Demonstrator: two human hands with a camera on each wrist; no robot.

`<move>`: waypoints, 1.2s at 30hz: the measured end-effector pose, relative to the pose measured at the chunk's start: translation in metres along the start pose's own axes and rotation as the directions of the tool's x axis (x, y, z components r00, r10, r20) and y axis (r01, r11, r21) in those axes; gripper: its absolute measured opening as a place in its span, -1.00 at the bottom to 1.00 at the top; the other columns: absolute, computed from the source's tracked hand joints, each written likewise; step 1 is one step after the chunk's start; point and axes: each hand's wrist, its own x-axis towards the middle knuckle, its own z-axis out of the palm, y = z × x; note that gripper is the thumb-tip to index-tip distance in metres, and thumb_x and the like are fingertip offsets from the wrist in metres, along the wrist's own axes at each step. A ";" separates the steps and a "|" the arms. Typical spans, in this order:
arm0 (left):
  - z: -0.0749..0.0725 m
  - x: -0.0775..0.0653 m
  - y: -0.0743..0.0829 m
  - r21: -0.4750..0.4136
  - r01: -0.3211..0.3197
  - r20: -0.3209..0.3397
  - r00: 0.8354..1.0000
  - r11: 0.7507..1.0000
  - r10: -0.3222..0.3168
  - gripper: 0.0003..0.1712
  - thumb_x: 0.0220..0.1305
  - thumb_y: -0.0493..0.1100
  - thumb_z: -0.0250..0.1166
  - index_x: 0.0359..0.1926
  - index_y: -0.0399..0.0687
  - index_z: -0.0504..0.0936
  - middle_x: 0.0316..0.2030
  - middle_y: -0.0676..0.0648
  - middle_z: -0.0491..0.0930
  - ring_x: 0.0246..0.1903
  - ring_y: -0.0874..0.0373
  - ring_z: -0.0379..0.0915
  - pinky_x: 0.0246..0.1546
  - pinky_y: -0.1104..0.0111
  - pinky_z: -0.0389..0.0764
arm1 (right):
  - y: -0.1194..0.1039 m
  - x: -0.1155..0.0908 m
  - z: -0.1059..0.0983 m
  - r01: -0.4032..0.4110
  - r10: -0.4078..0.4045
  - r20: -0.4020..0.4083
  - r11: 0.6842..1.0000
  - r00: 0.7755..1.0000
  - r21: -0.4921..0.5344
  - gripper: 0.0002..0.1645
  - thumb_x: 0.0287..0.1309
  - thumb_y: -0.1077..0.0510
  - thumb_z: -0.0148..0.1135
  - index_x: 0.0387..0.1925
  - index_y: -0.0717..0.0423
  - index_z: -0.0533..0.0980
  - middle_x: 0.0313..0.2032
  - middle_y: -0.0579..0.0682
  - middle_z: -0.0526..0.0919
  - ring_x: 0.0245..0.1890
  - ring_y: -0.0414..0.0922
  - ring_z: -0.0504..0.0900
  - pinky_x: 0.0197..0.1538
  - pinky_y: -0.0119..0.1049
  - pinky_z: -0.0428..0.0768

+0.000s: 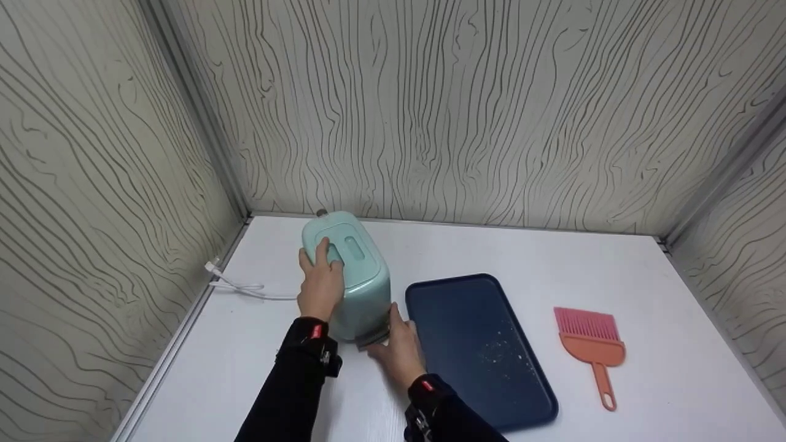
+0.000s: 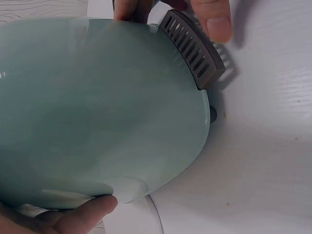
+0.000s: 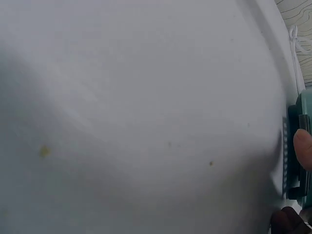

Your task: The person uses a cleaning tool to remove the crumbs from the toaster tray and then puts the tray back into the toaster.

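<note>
A mint-green toaster (image 1: pixel 362 310) stands on the white table, left of the middle, with two oblong slots in its top. My left hand (image 1: pixel 322 287) grips it from above, fingers spread over the top and side. At the near lower end, my right hand (image 1: pixel 401 348) holds the toaster's right corner. In the left wrist view, a grey slotted piece (image 2: pixel 194 51) juts from the toaster's base, and the right thumb (image 2: pixel 218 22) overlaps its outer edge. The right wrist view catches only a sliver of the toaster at its right edge, with the thumb (image 3: pixel 303 150) against it.
A dark blue tray (image 1: pixel 463 325) with pale crumbs lies right of the toaster. Farther right is an orange brush (image 1: pixel 592 348) with pink bristles. A white cord (image 1: pixel 245 290) runs left from the toaster. Small yellow crumbs (image 3: pixel 45 151) dot the table. Patterned panels enclose the table.
</note>
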 end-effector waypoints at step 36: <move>-0.001 0.002 0.000 0.013 -0.008 0.011 1.000 1.000 0.008 -0.31 0.54 0.03 -0.19 0.63 0.27 -0.03 0.59 -0.31 -0.34 -0.29 -0.15 0.49 -0.11 -0.18 0.53 | 0.003 0.011 0.016 -0.017 -0.017 -0.220 0.988 0.975 -0.152 -0.15 -0.32 0.03 0.68 0.12 0.19 0.58 -0.37 0.09 0.62 -0.31 0.12 0.60 -0.28 -0.02 0.57</move>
